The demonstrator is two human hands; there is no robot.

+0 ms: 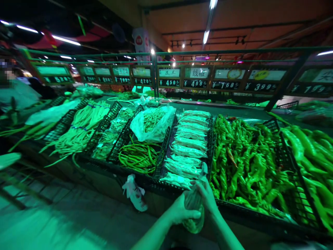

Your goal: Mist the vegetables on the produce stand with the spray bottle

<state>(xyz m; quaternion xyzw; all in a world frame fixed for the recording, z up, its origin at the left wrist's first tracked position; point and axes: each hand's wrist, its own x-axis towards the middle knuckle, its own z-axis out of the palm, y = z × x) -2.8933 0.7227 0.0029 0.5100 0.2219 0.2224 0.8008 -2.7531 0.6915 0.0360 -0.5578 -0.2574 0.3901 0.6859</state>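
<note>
left hand (179,209): wrapped around a bulging, translucent plastic bag (194,226) | right hand (208,197): closed about the bag's narrow upper end | bag: upright, at the counter's front edge, before a row of pale, slender, plastic-wrapped packets (189,139) | right of packets: wrinkled, twisted green peppers (241,166) in a black mesh crate (303,187)

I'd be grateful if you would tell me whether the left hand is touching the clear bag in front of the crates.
Touching: the head view shows the left hand around the clear bag's side, thumb across its front.
</note>
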